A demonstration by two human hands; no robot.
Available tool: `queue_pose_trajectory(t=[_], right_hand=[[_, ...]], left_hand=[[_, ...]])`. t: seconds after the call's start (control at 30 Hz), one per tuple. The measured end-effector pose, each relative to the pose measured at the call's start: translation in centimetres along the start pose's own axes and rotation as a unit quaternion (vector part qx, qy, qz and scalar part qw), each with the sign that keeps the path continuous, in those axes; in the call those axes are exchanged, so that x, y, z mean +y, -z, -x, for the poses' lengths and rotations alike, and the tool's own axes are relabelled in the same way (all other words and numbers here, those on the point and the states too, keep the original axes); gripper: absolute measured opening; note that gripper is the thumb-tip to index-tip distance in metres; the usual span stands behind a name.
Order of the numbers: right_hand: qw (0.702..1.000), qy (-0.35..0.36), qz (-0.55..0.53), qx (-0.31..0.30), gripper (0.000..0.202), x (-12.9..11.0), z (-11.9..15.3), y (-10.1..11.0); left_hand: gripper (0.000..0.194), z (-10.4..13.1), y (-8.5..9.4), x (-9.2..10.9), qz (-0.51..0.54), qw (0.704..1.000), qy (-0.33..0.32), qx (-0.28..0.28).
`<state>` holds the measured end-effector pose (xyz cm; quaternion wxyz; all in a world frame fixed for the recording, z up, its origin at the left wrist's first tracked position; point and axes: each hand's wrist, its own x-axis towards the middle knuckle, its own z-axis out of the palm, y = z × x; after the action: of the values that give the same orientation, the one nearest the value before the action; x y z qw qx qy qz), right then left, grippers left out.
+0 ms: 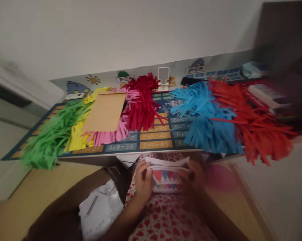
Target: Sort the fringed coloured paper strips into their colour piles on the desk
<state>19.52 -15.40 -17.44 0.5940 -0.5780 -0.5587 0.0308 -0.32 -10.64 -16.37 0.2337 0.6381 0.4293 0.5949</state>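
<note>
Over the lap, below the table's front edge, both of my hands grip a white paper bundle with colourful printed triangles [166, 175]. It looks folded or stacked, and its upper edges curve apart slightly. My left hand [143, 179] pinches the left end, thumb on the near face. At the right end, my right hand [193, 175] is closed on it, its fingers dark and blurred. Beyond them on the table lies a tan paper envelope [105, 112] atop yellow fringed paper [78, 134] and pink fringed paper [120, 130].
Green fringe [55, 134] and orange-red fringe [263, 124] hang over the table's front edge. Dark red fringe [143, 103] and blue fringe [206, 117] lie between them. A white phone stand [163, 78] stands at the back. A silvery-white package [102, 207] sits low left.
</note>
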Motion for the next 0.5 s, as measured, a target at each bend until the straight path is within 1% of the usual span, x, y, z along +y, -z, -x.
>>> queue_pose_trajectory(t=[0.07, 0.17, 0.27, 0.33, 0.5], right_hand=[[1.0, 0.014, -0.002, -0.012, 0.028, 0.5, -0.3, 0.6], [0.998, 0.027, -0.019, -0.05, 0.03, 1.2, -1.0, 1.2], [0.995, 0.047, -0.039, -0.073, 0.032, 1.3, -2.0, 1.4], [0.994, 0.048, -0.041, -0.09, 0.034, 1.0, -2.6, 1.4], [0.99, 0.0, -0.063, -0.129, 0.037, 0.1, -3.3, 1.7]], left_hand=[[0.02, -0.3, 0.2, 0.4, -0.001, 0.999, -0.032, -0.014], [0.014, -0.8, 0.3, 0.9, -0.002, 0.999, -0.039, -0.003], [0.011, -1.2, 0.6, 1.1, 0.002, 1.0, -0.03, -0.002], [0.011, -1.5, 0.8, 1.2, 0.012, 1.0, -0.021, -0.004], [0.007, -2.1, 0.6, 1.6, 0.03, 0.999, 0.022, 0.007]])
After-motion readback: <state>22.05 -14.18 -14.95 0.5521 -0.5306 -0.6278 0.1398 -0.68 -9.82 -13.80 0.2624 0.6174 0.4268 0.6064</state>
